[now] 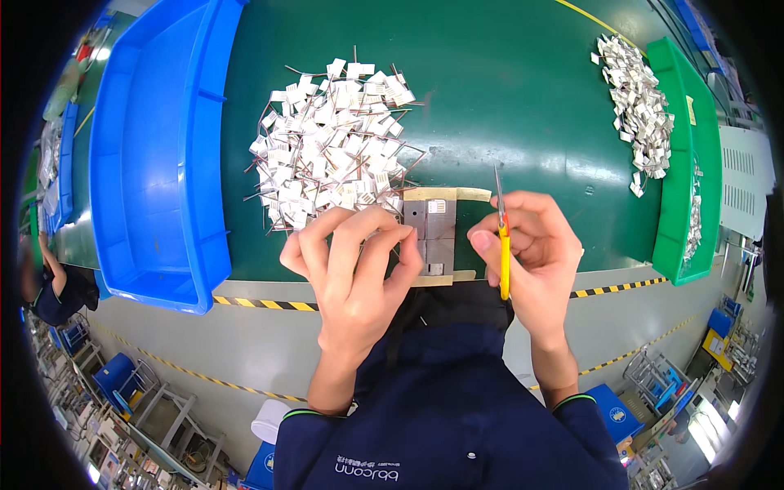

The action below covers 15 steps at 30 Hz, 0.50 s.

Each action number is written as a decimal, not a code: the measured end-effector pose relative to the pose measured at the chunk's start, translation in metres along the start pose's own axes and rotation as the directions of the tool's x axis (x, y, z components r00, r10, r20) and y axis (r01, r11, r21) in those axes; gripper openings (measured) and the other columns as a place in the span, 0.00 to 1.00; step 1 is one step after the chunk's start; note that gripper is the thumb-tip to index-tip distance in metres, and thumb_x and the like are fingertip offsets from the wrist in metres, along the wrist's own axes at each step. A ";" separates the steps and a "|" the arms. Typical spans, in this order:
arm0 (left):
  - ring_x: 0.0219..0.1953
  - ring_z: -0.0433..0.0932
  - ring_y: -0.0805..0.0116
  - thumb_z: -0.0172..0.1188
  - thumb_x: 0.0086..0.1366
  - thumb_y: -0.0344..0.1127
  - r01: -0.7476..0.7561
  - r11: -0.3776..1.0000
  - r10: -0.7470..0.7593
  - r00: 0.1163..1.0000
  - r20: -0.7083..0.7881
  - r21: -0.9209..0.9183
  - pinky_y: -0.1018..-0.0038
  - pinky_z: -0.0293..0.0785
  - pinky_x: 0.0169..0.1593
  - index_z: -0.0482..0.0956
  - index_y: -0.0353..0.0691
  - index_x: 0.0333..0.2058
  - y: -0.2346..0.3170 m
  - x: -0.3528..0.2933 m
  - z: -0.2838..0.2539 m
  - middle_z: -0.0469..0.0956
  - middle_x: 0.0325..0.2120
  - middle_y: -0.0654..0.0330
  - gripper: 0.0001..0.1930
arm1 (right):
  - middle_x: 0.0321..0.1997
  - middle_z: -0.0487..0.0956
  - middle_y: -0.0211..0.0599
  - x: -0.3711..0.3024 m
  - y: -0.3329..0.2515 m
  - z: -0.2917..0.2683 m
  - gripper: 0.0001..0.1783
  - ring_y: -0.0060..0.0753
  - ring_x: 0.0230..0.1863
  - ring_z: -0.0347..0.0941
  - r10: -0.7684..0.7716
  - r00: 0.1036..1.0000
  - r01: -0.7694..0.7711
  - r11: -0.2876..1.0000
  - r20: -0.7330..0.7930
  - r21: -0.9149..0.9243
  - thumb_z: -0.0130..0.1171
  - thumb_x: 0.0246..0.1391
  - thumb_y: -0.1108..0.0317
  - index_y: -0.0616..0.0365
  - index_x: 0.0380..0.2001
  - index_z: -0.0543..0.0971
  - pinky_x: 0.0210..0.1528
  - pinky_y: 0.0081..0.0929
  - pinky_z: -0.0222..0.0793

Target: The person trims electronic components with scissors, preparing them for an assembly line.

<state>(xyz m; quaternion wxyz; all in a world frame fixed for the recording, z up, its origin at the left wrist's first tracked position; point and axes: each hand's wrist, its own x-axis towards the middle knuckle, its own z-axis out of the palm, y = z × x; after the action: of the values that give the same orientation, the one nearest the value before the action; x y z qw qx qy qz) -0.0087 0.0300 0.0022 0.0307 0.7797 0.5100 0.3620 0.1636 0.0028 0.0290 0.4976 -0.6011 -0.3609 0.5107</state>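
My left hand (pixel 351 265) is beside the pile of small white connectors with short dark wires (pixel 327 139). Its thumb and fingertips come together at the left edge of a grey metal fixture (pixel 441 237), and whatever they pinch is too small or hidden to name. Beige tape (pixel 425 194) holds the fixture to the table. A small white piece (pixel 437 207) sits at its far end. To the right of the fixture, my right hand (pixel 531 253) is closed around a pointed metal tool with a yellow handle (pixel 505 261), its tip pointing away from me.
A large blue bin (pixel 155 163) stands at the left of the green table (pixel 506 98). On the far right, a heap of small pale parts (pixel 637 106) lies against a green bin (pixel 690 180). Striped tape (pixel 261 304) runs along the floor beyond the near table edge.
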 end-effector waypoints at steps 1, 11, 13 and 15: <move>0.39 0.68 0.66 0.67 0.41 0.32 0.006 1.000 -0.006 1.000 0.007 -0.023 0.67 0.52 0.46 0.78 0.46 0.25 0.000 0.000 0.000 0.74 0.35 0.71 0.10 | 0.29 0.79 0.35 0.002 0.000 0.000 0.16 0.16 0.29 0.74 -0.002 1.000 0.002 1.000 -0.001 -0.002 0.61 0.48 0.81 0.64 0.41 0.70 0.27 0.10 0.66; 0.40 0.69 0.65 0.66 0.43 0.29 -0.004 1.000 0.003 0.999 0.041 0.012 0.65 0.52 0.45 0.78 0.42 0.27 0.007 -0.007 0.012 0.73 0.38 0.71 0.10 | 0.29 0.79 0.36 0.006 0.003 -0.001 0.15 0.12 0.17 0.65 -0.080 0.996 0.081 0.996 0.029 -0.042 0.61 0.49 0.79 0.64 0.41 0.70 0.16 0.10 0.58; 0.39 0.69 0.66 0.66 0.43 0.28 0.005 1.000 -0.006 0.999 0.034 0.021 0.65 0.52 0.45 0.77 0.42 0.27 0.006 -0.004 0.014 0.72 0.37 0.71 0.10 | 0.28 0.79 0.33 0.005 0.001 -0.001 0.16 0.15 0.31 0.74 -0.007 0.999 0.009 0.999 0.043 -0.046 0.60 0.47 0.82 0.63 0.41 0.71 0.30 0.10 0.66; 0.39 0.70 0.66 0.65 0.42 0.27 0.010 1.000 -0.011 1.000 0.027 0.026 0.66 0.52 0.44 0.77 0.42 0.26 0.006 -0.002 0.016 0.72 0.36 0.71 0.10 | 0.29 0.79 0.33 0.005 0.000 0.000 0.16 0.15 0.31 0.74 -0.024 0.999 0.026 0.997 0.036 -0.076 0.61 0.47 0.82 0.63 0.41 0.71 0.30 0.10 0.66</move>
<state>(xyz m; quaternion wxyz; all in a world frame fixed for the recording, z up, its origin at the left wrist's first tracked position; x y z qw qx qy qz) 0.0051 0.0306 -0.0075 0.0294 0.7821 0.5183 0.3448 0.1646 0.0079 0.0279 0.4744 -0.6061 -0.3962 0.5006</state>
